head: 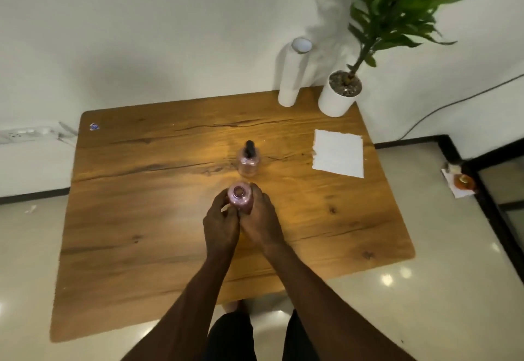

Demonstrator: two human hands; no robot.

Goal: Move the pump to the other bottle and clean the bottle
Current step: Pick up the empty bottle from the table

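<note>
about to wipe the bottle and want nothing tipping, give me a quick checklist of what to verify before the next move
1. Open pink bottle held: ok, left hand and right hand both wrap its body, a firm-looking grip.
2. Its mouth has no pump: ok, the neck is open.
3. Pump on the other pink bottle: ok, it stands upright just beyond the hands; how tightly it is seated, cannot tell.
4. Paper towel sheet ready: ok, flat on the wooden table to the right, untouched.
5. A hand free to fetch it: not ok, both are on the bottle.
6. Liquid inside the held bottle: cannot tell.
</note>
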